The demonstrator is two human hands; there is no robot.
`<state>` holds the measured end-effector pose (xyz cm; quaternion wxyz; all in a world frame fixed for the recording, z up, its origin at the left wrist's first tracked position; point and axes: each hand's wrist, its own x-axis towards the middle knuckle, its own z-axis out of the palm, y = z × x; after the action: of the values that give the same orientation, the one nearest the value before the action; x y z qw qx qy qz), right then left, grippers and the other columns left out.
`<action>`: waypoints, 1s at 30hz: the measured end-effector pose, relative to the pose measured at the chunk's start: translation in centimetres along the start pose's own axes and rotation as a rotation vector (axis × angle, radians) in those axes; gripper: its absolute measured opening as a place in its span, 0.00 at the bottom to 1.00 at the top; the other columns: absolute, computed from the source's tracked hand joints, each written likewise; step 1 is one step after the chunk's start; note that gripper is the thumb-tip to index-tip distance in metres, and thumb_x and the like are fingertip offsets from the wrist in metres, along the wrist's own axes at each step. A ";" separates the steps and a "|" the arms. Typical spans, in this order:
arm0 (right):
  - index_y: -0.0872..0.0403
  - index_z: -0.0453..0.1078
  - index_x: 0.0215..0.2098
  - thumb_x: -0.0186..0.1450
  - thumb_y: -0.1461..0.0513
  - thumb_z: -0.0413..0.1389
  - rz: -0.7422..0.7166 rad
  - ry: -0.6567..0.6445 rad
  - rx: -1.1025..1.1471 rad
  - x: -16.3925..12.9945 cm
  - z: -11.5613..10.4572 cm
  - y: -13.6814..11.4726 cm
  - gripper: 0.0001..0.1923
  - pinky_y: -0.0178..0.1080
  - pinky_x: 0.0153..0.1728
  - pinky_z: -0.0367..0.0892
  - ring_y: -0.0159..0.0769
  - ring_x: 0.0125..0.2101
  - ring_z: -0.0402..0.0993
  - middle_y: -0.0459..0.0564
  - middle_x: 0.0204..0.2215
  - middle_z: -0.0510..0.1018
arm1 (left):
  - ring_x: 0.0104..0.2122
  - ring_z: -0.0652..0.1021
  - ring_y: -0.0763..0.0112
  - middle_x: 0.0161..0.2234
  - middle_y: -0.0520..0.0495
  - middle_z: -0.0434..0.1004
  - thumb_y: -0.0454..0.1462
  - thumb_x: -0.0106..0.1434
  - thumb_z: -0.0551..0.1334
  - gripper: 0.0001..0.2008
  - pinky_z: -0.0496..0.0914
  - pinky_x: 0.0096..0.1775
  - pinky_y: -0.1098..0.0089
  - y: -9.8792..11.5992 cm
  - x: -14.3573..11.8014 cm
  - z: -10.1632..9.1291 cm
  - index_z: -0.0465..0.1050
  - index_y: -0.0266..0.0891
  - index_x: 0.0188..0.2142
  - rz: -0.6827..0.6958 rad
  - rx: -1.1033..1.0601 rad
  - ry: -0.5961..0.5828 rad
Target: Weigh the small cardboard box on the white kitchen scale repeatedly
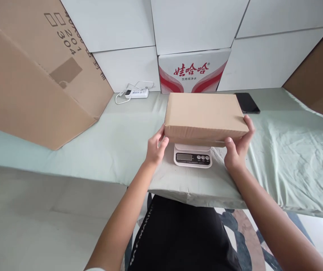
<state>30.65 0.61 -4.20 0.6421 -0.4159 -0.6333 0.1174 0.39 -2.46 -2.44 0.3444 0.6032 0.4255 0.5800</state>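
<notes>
A closed brown cardboard box point(205, 111) is held level between my two hands. My left hand point(156, 147) grips its near left corner, thumb in front and fingers along the side. On the opposite end, my right hand point(239, 146) has its thumb against the front face and its fingers round the right side. Below the box is a white digital kitchen scale point(193, 159), its display and buttons facing me and its platform mostly hidden. Whether the box rests on the platform or hangs just above it, I cannot tell.
A large cardboard carton point(51, 75) stands at the left, another brown carton point(316, 75) at the right. White boxes and a red-and-white printed carton point(193, 71) line the back. A white power strip point(137, 93) with a cable and a black phone point(247, 102) lie on the green cloth point(116, 150).
</notes>
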 end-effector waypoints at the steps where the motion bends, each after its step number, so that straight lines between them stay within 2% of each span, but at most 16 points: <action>1: 0.33 0.58 0.80 0.70 0.37 0.59 0.007 -0.004 -0.002 0.0 0.1 -0.1 0.44 0.78 0.80 0.56 0.65 0.78 0.62 0.54 0.76 0.65 | 0.73 0.79 0.43 0.70 0.39 0.84 0.67 0.72 0.62 0.41 0.74 0.74 0.44 -0.1 0.1 -0.1 0.78 0.47 0.73 -0.002 0.004 -0.001; 5: 0.37 0.60 0.78 0.69 0.35 0.59 0.022 0.003 -0.014 0.3 0.2 -0.5 0.44 0.77 0.81 0.55 0.66 0.78 0.61 0.56 0.74 0.67 | 0.72 0.80 0.42 0.70 0.38 0.84 0.66 0.73 0.62 0.40 0.77 0.71 0.45 -0.6 0.1 -0.4 0.79 0.46 0.71 -0.003 0.020 -0.007; 9: 0.35 0.61 0.77 0.67 0.33 0.59 0.052 0.011 -0.026 0.4 0.1 -0.6 0.45 0.76 0.80 0.58 0.66 0.78 0.61 0.55 0.74 0.68 | 0.69 0.84 0.42 0.68 0.38 0.86 0.67 0.71 0.64 0.39 0.80 0.68 0.45 -1.0 0.0 -0.5 0.82 0.47 0.68 -0.003 0.017 0.053; 13: 0.35 0.62 0.77 0.67 0.35 0.60 0.038 0.010 -0.007 0.3 0.1 -0.5 0.43 0.76 0.78 0.60 0.67 0.77 0.64 0.55 0.74 0.69 | 0.67 0.85 0.43 0.66 0.37 0.88 0.66 0.72 0.64 0.37 0.81 0.66 0.44 -1.5 0.1 -0.4 0.83 0.46 0.66 0.007 0.020 0.070; 23: 0.37 0.59 0.78 0.68 0.35 0.59 0.064 -0.009 -0.015 0.3 0.2 -0.8 0.45 0.74 0.80 0.58 0.64 0.79 0.61 0.56 0.77 0.66 | 0.67 0.85 0.42 0.68 0.35 0.86 0.65 0.72 0.64 0.37 0.80 0.67 0.44 -2.0 0.1 -0.5 0.82 0.44 0.67 0.001 0.020 0.078; 30: 0.35 0.55 0.81 0.71 0.36 0.57 0.012 -0.027 -0.008 0.1 0.3 -0.1 0.44 0.76 0.80 0.57 0.63 0.79 0.61 0.54 0.78 0.64 | 0.66 0.86 0.43 0.66 0.36 0.87 0.66 0.71 0.65 0.37 0.81 0.66 0.44 -2.1 0.2 -0.4 0.83 0.45 0.66 -0.011 0.012 0.085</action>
<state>30.33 0.72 -4.12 0.6310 -0.4206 -0.6400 0.1240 -0.27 -1.50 -4.25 0.3255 0.5777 0.4464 0.6009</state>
